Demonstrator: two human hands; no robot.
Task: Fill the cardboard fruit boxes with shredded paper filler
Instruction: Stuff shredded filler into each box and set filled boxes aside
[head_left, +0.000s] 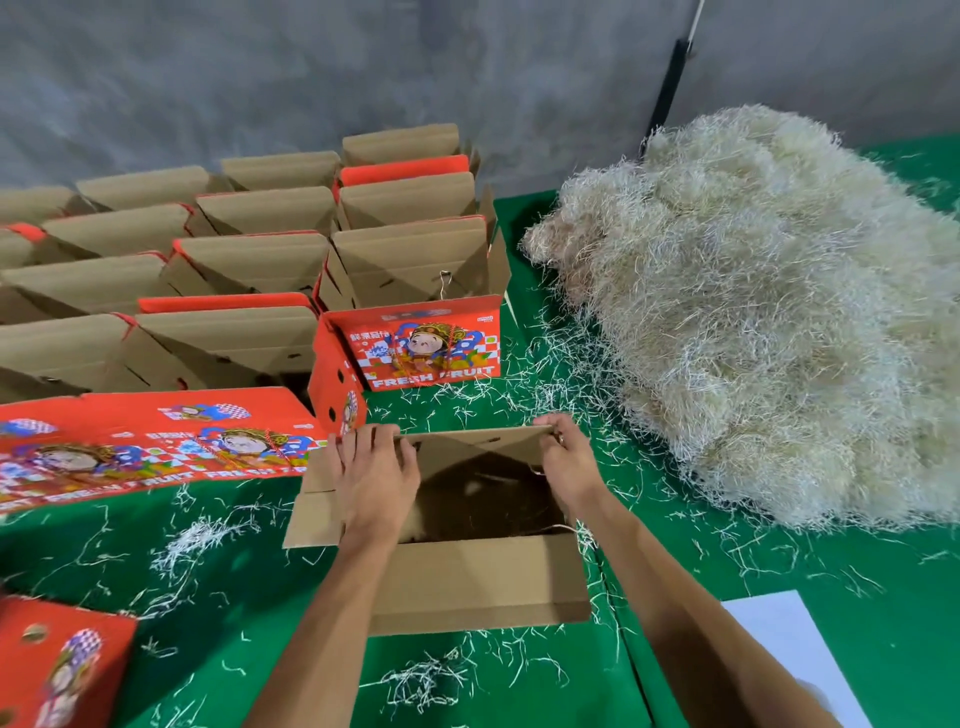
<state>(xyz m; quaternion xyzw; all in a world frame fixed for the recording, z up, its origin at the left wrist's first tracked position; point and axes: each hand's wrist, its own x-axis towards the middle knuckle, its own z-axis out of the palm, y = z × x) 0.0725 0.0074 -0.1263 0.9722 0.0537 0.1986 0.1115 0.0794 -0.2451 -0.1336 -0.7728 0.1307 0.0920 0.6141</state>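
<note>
An open cardboard fruit box (478, 582) stands on the green surface right in front of me, its inside dark. My left hand (374, 478) grips the box's far flap at its left end, fingers curled over the edge. My right hand (566, 462) grips the same flap at its right end. A large heap of pale shredded paper filler (769, 322) lies to the right of the box, apart from both hands.
Several open red-and-brown fruit boxes (249, 270) stand in rows at the back left. A flattened red box (150, 441) lies to the left, another red box (57, 665) at the bottom left. Loose shreds litter the green cover (249, 597). A white sheet (789, 644) lies at the lower right.
</note>
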